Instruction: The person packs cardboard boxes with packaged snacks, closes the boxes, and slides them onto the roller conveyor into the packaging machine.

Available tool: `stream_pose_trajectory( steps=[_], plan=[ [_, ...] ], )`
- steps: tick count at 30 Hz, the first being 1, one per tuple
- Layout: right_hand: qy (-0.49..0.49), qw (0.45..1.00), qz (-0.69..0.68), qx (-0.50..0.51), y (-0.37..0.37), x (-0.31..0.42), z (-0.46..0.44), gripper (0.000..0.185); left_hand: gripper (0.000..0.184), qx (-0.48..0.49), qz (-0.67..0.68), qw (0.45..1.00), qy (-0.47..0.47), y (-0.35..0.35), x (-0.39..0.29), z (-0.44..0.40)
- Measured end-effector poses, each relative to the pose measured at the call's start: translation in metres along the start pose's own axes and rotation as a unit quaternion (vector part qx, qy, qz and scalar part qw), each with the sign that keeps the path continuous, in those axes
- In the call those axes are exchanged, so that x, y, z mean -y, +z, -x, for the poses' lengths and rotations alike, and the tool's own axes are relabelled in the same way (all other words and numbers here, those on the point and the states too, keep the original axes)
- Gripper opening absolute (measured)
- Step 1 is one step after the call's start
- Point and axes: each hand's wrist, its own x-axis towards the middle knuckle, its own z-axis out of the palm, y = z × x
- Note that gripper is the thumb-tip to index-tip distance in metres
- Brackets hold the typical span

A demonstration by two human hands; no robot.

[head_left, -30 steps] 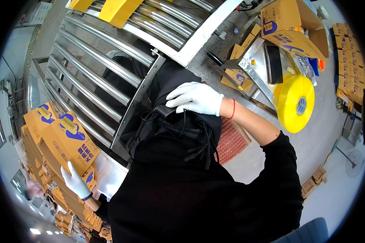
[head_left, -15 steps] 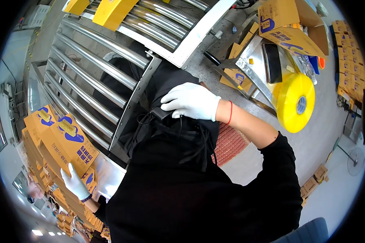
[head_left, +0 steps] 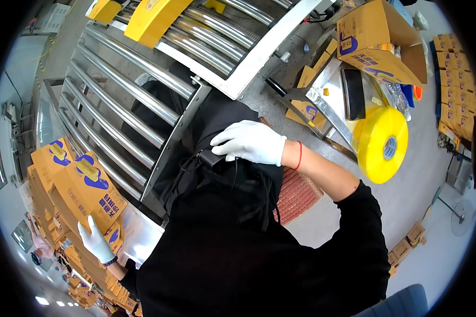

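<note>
My left hand (head_left: 95,241), in a white glove, is beside a stack of folded cardboard boxes (head_left: 87,187) at the lower left, its fingers apart. At my waist my right hand (head_left: 250,142), also gloved in white, has its fingers closed on a small black device (head_left: 210,157) with a thin cord. Black drawstrings hang just below it. Part of the device is hidden under the glove.
A roller conveyor (head_left: 137,90) spans the upper left. On a metal stand (head_left: 330,84) at the right are a phone (head_left: 353,94), a yellow tape roll (head_left: 382,145) and an open carton (head_left: 373,39). A red mat (head_left: 297,196) lies on the floor. People are in the left background.
The view has shifted slightly, and the stand with its tape roll appears a little lower. Both hands keep nearly the same pose; my right hand stays on the black device.
</note>
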Motion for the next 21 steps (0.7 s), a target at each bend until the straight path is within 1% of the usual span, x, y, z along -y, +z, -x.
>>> stream_pose_trajectory(
  steps=[2,7,10,12,16,20,21],
  plan=[
    [0.015,1.0,-0.023,-0.003,0.001,0.0,0.002,0.025,0.048,-0.002,0.003,1.0,0.004,0.001,0.004,0.0],
    [-0.005,1.0,-0.02,-0.013,0.003,-0.004,0.003,0.027,0.048,0.0,0.004,1.0,0.007,0.0,0.006,-0.001],
    [-0.007,1.0,-0.019,-0.019,0.006,-0.007,0.005,0.028,0.047,-0.003,0.02,1.0,-0.016,0.002,0.007,-0.002],
    [0.001,0.999,-0.034,-0.013,0.005,-0.006,0.005,0.027,0.043,-0.01,0.019,1.0,0.013,0.003,0.0,0.002],
    [0.002,0.999,-0.041,-0.012,0.002,-0.005,0.005,0.025,0.043,-0.011,-0.006,1.0,0.008,0.003,-0.007,0.003],
    [0.007,0.999,-0.051,-0.004,0.004,-0.005,0.007,0.025,0.041,0.003,0.044,0.998,0.033,0.001,-0.005,0.003],
    [0.026,0.998,-0.064,0.013,0.0,-0.002,0.007,0.027,0.04,0.009,0.062,0.997,0.044,0.002,-0.007,0.003]
  ],
)
